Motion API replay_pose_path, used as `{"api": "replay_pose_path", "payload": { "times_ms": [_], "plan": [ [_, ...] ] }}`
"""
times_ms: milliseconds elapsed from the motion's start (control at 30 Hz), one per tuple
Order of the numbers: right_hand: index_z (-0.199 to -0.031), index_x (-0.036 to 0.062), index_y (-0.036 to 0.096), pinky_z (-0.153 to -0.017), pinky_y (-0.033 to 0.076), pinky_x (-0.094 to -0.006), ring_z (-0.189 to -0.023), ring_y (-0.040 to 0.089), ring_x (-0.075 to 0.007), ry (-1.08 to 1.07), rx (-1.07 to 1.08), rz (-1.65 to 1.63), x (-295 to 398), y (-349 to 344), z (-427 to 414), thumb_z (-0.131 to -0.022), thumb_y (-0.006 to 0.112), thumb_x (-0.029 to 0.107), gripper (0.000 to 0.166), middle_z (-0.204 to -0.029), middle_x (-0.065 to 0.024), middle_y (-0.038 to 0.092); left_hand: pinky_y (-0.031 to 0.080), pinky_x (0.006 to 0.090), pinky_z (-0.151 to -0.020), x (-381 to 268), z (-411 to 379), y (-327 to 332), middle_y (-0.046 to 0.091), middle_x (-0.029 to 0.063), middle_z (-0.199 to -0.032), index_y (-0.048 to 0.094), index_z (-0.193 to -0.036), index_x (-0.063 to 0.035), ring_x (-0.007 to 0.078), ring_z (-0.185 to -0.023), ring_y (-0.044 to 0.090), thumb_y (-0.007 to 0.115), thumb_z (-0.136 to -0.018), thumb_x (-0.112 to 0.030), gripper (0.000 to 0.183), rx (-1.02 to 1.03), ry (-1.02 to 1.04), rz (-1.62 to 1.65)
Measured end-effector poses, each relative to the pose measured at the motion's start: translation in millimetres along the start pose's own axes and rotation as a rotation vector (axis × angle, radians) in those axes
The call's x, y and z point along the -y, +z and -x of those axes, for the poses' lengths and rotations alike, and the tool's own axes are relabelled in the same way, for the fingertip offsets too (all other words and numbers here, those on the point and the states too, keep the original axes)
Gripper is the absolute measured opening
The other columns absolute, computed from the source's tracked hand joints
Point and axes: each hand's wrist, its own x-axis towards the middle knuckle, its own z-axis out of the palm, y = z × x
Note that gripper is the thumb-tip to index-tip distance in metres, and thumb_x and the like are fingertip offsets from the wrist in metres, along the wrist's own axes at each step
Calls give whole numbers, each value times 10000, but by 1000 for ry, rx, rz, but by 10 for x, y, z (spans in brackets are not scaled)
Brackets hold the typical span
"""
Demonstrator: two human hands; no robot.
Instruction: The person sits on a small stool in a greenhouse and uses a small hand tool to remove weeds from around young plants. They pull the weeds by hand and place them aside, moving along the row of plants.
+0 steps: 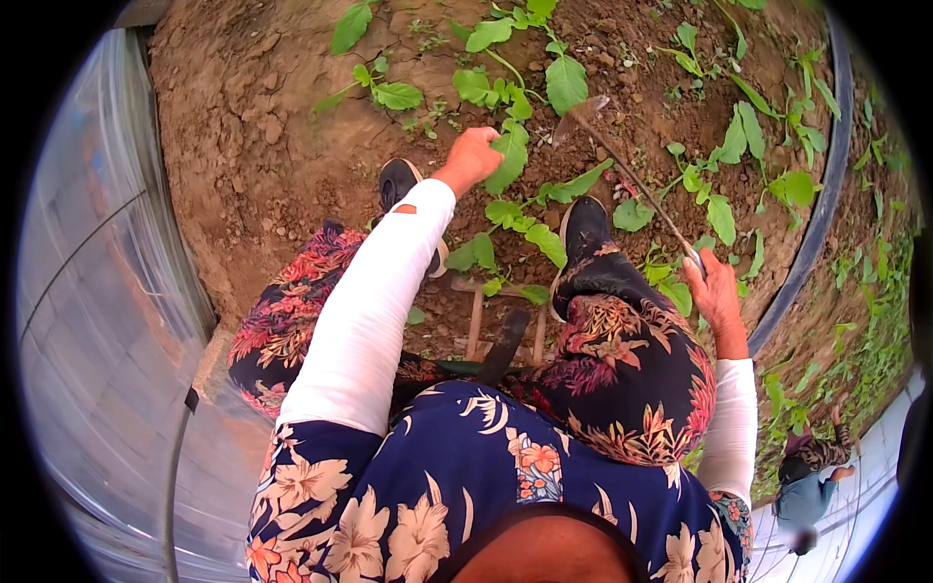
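My left hand [472,158] reaches down among broad-leaved green seedlings, its fingers curled against the edge of a green leaf [512,154]. The fingertips are partly hidden, but they appear to pinch that leaf. My right hand [713,290] is wrapped around the handle end of a small hand hoe [641,186]. The thin shaft slants up and left to a metal blade [567,130], which is at the soil beside the plants. More seedlings [525,226] grow between my dark shoes [585,226].
A dark hose or pipe [805,248] curves along the right of the soil bed [240,124]. Clear plastic sheeting [95,240] walls the left side. Beneath me is part of a low frame [475,321]. Another person [805,488] is at the lower right, among more plants.
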Motion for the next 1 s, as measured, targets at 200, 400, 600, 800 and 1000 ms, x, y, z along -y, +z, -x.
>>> {"api": "replay_pose_path", "payload": {
  "times_ms": [200, 400, 600, 800, 1000],
  "plan": [
    [-813, 3, 456, -541, 400, -436, -570, 531, -395, -25, -60, -195, 489, 201, -238, -892, 519, 301, 315, -605, -209, 525, 470, 391, -784, -25, 116, 285, 650, 187, -945, 654, -1034, -104, 339, -903, 619, 624, -724, -145, 314, -12, -15, -34],
    [-878, 24, 458, -567, 436, -517, -642, 569, -456, -75, -117, 39, 636, 609, -610, -895, 522, 296, 280, -665, -252, 583, 469, 395, -812, 22, 97, 499, 644, 180, -980, 630, -1066, -98, 334, -934, 610, 627, -720, -126, 347, -70, -14, -60],
    [-865, 14, 454, -599, 441, -522, -685, 567, -472, -157, -108, 43, 867, 837, -1157, -895, 526, 304, 300, -686, -268, 585, 459, 406, -854, -96, 98, 516, 622, 191, -1052, 604, -1156, -154, 353, -996, 586, 598, -740, -122, 418, -31, -31, -59],
    [-849, 0, 457, -637, 434, -536, -732, 562, -483, -141, -92, -3, 1053, 863, -1231, -895, 526, 300, 312, -721, -291, 584, 458, 405, -865, -68, 110, 473, 621, 182, -1068, 595, -1170, -149, 344, -1007, 586, 609, -749, -130, 422, -24, -34, -53],
    [-881, -16, 496, -654, 436, -534, -765, 564, -485, -246, -65, -16, 1368, 767, -1705, -896, 522, 291, 309, -759, -294, 593, 461, 402, -855, -264, 227, 444, 628, 192, -1039, 598, -1133, -88, 335, -996, 590, 644, -735, -163, 407, -68, -83, -81]
  ]
}}
